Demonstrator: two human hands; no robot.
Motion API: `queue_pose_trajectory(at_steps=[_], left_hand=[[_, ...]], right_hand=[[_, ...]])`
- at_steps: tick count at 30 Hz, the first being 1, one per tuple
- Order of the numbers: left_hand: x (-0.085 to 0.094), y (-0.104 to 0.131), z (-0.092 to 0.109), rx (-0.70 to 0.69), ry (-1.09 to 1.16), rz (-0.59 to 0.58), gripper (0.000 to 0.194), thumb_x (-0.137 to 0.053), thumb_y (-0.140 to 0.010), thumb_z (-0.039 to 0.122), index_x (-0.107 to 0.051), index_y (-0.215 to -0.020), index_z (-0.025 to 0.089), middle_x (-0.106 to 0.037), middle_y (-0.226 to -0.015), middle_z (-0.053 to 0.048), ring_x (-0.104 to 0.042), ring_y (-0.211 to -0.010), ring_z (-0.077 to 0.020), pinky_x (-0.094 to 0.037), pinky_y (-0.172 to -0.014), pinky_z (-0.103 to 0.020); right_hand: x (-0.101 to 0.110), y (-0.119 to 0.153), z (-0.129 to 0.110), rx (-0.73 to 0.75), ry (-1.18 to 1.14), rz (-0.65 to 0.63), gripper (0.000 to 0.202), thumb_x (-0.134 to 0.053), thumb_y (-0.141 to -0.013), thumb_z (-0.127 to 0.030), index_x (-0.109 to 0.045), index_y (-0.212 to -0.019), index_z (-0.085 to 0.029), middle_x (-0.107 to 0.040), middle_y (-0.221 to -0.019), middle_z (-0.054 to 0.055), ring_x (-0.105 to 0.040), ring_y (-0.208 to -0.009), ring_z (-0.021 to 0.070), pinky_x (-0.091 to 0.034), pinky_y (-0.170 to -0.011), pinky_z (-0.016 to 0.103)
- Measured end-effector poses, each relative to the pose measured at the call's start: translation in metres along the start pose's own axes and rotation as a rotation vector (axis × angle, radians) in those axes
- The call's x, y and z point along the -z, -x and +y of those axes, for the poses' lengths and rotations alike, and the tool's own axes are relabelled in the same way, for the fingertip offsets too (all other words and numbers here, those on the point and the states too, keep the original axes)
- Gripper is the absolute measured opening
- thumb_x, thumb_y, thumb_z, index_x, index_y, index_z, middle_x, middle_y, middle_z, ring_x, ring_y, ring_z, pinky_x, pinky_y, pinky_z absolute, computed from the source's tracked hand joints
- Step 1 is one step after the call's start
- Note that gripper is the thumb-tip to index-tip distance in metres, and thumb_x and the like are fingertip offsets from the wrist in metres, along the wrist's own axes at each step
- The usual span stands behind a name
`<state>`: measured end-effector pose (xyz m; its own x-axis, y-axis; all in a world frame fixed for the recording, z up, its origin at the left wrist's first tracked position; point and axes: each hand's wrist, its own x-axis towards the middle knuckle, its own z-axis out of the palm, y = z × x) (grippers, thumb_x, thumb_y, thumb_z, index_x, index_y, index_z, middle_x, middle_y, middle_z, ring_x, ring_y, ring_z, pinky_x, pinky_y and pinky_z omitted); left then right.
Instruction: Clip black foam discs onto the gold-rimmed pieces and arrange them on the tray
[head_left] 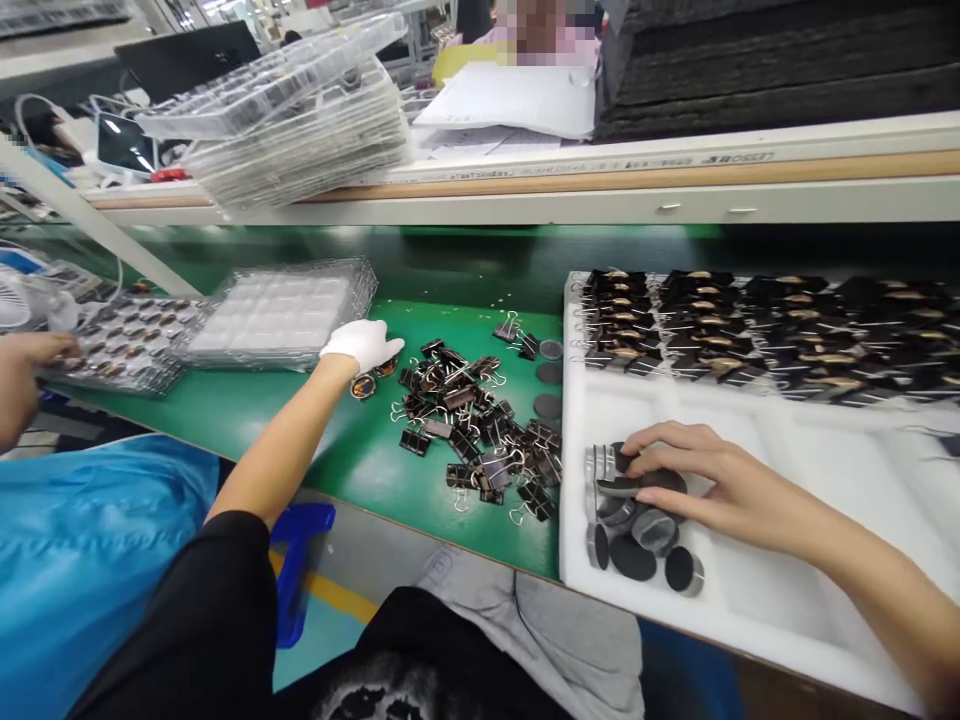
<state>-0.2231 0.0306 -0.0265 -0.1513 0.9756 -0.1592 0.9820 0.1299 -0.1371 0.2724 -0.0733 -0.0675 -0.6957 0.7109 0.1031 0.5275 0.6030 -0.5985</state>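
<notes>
My left hand (361, 346), in a white glove, reaches down at small round pieces (363, 387) on the green table; its fingertips are mostly hidden. My right hand (686, 475) is bare and pinches a dark round disc (619, 488) over a pile of similar black discs (634, 557) in the white foam tray (757, 600). Between my hands lies a heap of black binder clips (461, 400) with silver handles. Rows of clipped black pieces (697, 320) fill the back of the foam tray. A few flat discs (548, 373) lie along its left edge.
Clear plastic trays (281, 310) stand behind my left hand, beside a tray of small round parts (135, 335). Another person's hand (22, 375) is at the far left. A shelf (487, 195) with stacked trays and black foam crosses the back.
</notes>
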Motion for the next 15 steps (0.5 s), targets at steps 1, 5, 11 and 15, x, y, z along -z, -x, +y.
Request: queue_pose_trajectory(at_steps=[1, 5, 11, 15], left_hand=[[0.002, -0.004, 0.002, 0.012, -0.025, -0.038, 0.055, -0.057, -0.092, 0.057, -0.078, -0.117, 0.013, -0.078, -0.116, -0.024, -0.075, -0.110, -0.0399, -0.059, -0.095, -0.046], [0.005, -0.013, 0.004, -0.002, -0.071, -0.090, 0.055, -0.059, -0.089, 0.051, -0.076, -0.125, 0.012, -0.076, -0.127, -0.025, -0.073, -0.117, -0.0426, -0.059, -0.096, -0.047], [-0.004, -0.012, -0.004, -0.074, -0.042, -0.030, 0.060, -0.054, -0.093, 0.047, -0.068, -0.141, 0.015, -0.075, -0.133, -0.017, -0.072, -0.121, -0.0346, -0.057, -0.103, -0.040], [0.001, -0.004, -0.013, -0.125, -0.043, 0.062, 0.055, -0.032, -0.103, 0.037, -0.069, -0.139, 0.017, -0.071, -0.140, -0.015, -0.069, -0.126, -0.0300, -0.053, -0.110, -0.039]], right_hand=[[0.001, 0.000, -0.002, 0.020, -0.010, 0.011, 0.027, -0.068, -0.098, -0.054, -0.083, -0.096, -0.032, -0.078, -0.115, 0.009, -0.074, -0.107, 0.0320, -0.059, -0.093, 0.051], [0.003, -0.001, -0.006, 0.075, -0.043, 0.049, 0.024, -0.069, -0.099, -0.049, -0.083, -0.092, -0.031, -0.080, -0.105, 0.007, -0.076, -0.099, 0.0288, -0.055, -0.090, 0.046], [-0.001, -0.001, -0.006, 0.036, -0.113, 0.058, 0.025, -0.073, -0.096, -0.050, -0.081, -0.087, -0.028, -0.080, -0.096, 0.006, -0.074, -0.095, 0.0272, -0.049, -0.091, 0.045], [-0.003, 0.003, -0.010, -0.102, -0.266, 0.094, 0.028, -0.072, -0.097, -0.051, -0.078, -0.086, -0.027, -0.079, -0.097, 0.009, -0.072, -0.100, 0.0278, -0.047, -0.095, 0.046]])
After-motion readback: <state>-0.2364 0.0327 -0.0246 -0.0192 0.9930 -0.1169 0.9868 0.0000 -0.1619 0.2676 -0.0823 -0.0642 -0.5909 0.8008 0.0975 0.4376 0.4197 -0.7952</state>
